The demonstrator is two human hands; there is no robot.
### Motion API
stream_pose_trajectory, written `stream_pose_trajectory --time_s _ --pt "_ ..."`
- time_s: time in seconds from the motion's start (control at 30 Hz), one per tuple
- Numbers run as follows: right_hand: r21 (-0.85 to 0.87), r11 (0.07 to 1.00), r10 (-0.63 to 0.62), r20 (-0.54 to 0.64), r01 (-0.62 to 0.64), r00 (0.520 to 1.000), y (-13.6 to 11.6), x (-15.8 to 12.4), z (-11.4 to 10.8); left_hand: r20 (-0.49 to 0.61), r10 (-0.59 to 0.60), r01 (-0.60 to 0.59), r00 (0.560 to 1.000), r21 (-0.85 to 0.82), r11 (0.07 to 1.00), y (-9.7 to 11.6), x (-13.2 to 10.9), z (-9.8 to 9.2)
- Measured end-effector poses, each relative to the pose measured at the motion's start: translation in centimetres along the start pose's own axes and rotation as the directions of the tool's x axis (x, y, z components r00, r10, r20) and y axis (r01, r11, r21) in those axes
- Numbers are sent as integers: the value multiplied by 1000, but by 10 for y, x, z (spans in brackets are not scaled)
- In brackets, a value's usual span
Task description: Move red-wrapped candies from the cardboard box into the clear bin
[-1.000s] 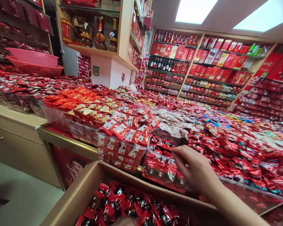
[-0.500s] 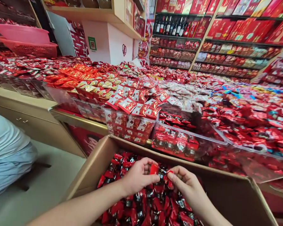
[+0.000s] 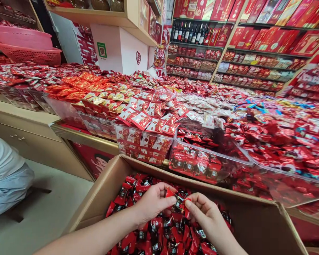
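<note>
A wrapped candy with a black middle and red ends is stretched between my two hands, over an open cardboard box. My left hand pinches one red end of its wrapper, thumb on top. The other red end is gripped between thumb and forefinger of my right hand. Beneath both hands lies a heap of similar red-and-black candies inside the box. My forearms hide part of the heap.
Beyond the box stand clear bins, one with red-and-white packets, another with red-and-black candies. Pink baskets sit on the left counter. Wine bottles line the back shelves. At the left edge a person in a white top is partly visible.
Both hands have shifted slightly down and left in the view, still holding the candy by its ends. The camera view has moved a little.
</note>
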State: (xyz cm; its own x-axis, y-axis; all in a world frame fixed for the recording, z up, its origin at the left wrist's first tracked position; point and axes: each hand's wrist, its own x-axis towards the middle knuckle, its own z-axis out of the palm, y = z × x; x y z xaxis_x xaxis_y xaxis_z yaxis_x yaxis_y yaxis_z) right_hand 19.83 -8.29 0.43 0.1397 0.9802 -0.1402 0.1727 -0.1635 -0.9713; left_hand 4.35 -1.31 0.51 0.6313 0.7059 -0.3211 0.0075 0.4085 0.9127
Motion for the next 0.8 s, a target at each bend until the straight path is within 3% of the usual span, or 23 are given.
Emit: stream_pose_trajectory --time_s 0.1,0.17,0.23,0.3,0.4,0.53,0.63,0.7,0.73,0.8 --pt "-303 912 -280 38 278 959 -2 -3 -3 -37 -27 25 999 -30 999 1 2 -1" --pt "-492 720 -469 176 490 865 -1 -4 -7 -46 -50 47 998 -59 997 2 3 -2" --pt "-589 520 -578 291 619 762 3 -2 -9 -37 -68 65 997 -77 995 3 2 -2" --pt "-651 394 -633 320 649 705 6 -2 -10 -4 -83 82 997 -113 990 3 1 -3" --pt "-706 279 -696 318 651 643 -1 -7 -13 77 -74 91 994 -239 967 3 0 -5" --pt "-738 185 -766 305 649 565 -47 -20 -32 88 -57 82 994 -311 947 2 2 -10" --pt "-827 108 -800 257 552 542 -97 -15 -56 58 -83 96 995 -273 957 2 3 -11" --pt "-924 55 -813 178 377 554 -126 4 -70 61 -100 112 993 -248 962 1 3 -10" --pt "-963 25 -799 143 270 585 -137 18 -75 70 -103 117 992 -233 965 0 3 -9" --pt "-993 -78 -696 120 91 708 -152 51 -82 88 -103 119 991 -204 972 -2 2 -8"
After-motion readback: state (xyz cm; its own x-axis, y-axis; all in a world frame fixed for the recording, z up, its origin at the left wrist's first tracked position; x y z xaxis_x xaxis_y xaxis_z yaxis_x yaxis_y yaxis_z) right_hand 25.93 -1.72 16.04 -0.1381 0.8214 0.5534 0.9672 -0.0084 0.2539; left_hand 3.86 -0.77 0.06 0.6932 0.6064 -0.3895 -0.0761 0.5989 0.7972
